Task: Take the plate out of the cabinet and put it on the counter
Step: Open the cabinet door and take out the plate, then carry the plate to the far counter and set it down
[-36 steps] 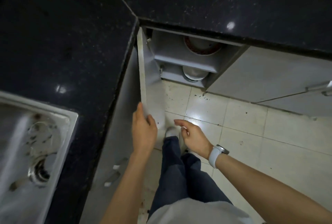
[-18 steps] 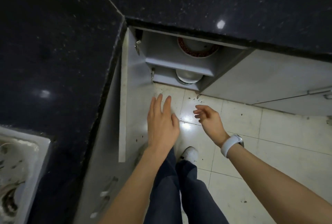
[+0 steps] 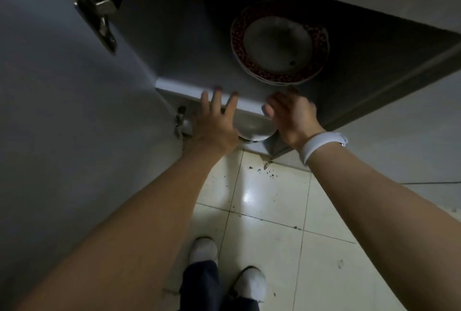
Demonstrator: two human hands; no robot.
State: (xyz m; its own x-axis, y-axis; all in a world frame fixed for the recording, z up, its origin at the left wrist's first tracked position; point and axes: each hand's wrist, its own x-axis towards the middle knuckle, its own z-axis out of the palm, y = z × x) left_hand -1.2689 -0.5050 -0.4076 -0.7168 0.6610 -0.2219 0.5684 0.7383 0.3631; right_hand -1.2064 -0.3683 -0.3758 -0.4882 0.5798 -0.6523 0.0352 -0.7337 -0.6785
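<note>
Round red-rimmed white plate (image 3: 279, 46) flat on upper grey cabinet shelf (image 3: 189, 88), left hand (image 3: 214, 121) spread, empty, right hand (image 3: 291, 116) loosely open, blurred, both at shelf edge.

Single head-worn, wide-angle view, looking steeply down and forward into an open low cabinet from close range. The shelf edge (image 3: 199, 91) crosses mid-frame, with the open door (image 3: 62, 111) filling the left side and the tiled floor (image 3: 274, 210) the lower centre. Both forearms enter from the bottom corners; the wearer's shoes (image 3: 203, 248) lie at the bottom edge. No second view is present, so no part of the scene is shared.
</note>
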